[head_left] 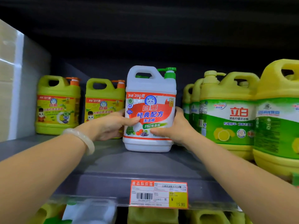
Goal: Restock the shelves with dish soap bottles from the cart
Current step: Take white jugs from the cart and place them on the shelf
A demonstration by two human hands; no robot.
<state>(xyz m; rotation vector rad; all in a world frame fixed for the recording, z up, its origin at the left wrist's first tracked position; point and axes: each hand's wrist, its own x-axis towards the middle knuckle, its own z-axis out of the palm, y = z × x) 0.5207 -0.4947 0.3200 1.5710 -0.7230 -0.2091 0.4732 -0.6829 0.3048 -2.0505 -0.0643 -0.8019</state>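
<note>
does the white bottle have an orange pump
No, the white bottle held by both hands has a green pump.

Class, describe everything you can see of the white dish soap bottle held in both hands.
The white dish soap bottle is an opaque plastic jug with a moulded handle, a green pump top and a red-and-white label showing a cat's face and vegetables. It stands upright on the grey shelf, label facing out. The left hand and right hand grip its sides, thumbs on the label.
</note>
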